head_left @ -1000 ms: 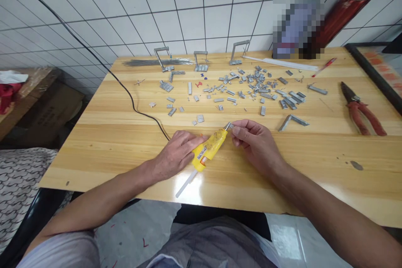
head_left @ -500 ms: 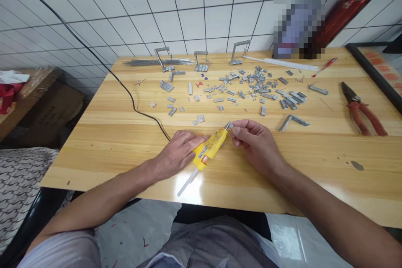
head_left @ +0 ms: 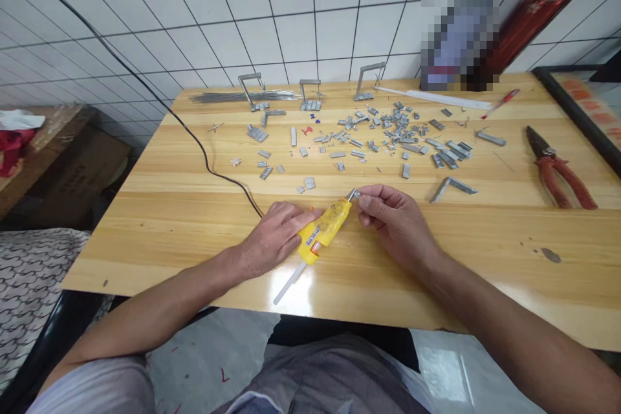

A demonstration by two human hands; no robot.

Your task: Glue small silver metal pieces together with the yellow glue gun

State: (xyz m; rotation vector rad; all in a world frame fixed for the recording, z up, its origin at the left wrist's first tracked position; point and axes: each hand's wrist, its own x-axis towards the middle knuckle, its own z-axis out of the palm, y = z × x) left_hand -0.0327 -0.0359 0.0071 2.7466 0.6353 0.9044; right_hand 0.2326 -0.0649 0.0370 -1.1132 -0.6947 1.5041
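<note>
My left hand is closed around the handle of a yellow hot glue gun. A whitish glue stick juts from its back end, and its metal nozzle points up and to the right. At the nozzle tip, my right hand pinches a small grey metal piece between thumb and forefinger. The fingers hide most of that piece, and it appears to touch the nozzle. Two small grey staple strips lie just beyond the gun.
Many grey staple pieces are scattered across the wooden table. Three small bracket-shaped assemblies stand at the back beside thin wires. Red-handled pliers lie at right. A black cord runs to the gun.
</note>
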